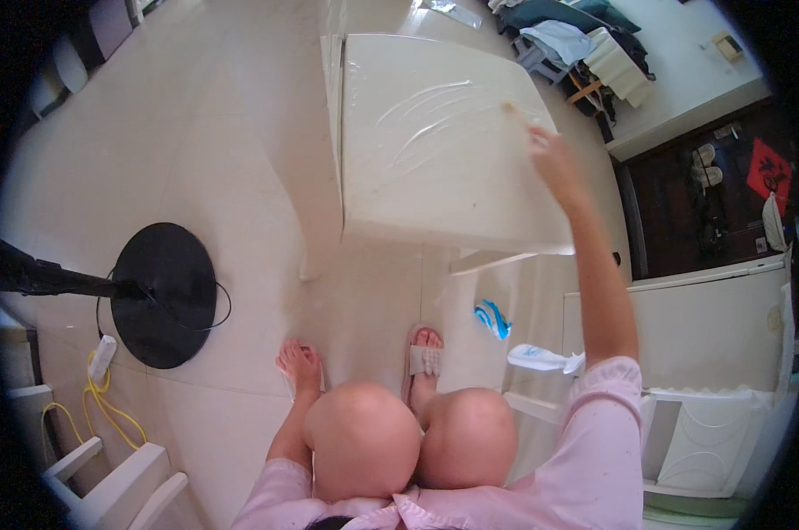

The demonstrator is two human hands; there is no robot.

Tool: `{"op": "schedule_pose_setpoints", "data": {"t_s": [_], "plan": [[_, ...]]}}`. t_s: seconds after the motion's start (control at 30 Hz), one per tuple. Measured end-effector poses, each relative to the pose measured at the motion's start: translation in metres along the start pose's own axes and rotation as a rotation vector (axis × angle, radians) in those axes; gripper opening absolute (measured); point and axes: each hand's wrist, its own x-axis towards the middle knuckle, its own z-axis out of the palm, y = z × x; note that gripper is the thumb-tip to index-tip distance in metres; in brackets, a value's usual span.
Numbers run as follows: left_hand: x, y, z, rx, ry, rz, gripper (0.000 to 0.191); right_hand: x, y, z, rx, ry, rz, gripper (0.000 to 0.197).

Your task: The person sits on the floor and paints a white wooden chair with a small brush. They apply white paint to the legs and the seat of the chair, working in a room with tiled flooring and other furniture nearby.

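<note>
My right hand (pixel 550 159) is over the far right part of a cream chair seat (pixel 439 179). It grips a small, thin brush-like tool (pixel 511 108), blurred, whose tan tip points toward the far side of the seat. Glossy curved streaks (pixel 432 112) of a clear or whitish substance cross the far half of the seat's surface. My left hand (pixel 299 364) hangs low beside my left knee, at my left foot. I cannot tell whether it touches the slipper or holds anything.
A round black stand base (pixel 164 295) with a cable lies to the left, near a white power strip (pixel 102 358) with a yellow cord. Blue-and-white packaging (pixel 492 319) and a white tube-like packet (pixel 542 358) lie on the floor. Clothes (pixel 558 40) are piled at the far right.
</note>
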Motion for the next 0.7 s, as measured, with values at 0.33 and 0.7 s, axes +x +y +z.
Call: {"op": "schedule_pose_setpoints", "data": {"t_s": [0.33,0.7], "plan": [[0.001,-0.012,-0.014,-0.004,-0.063,-0.084,0.037,0.026,-0.126,-0.001,0.149,-0.305,0.164,0.032],[0.004,-0.027,-0.019,-0.007,-0.104,-0.102,0.039,0.034,-0.200,-0.009,0.396,-0.579,-0.108,0.029]]}}
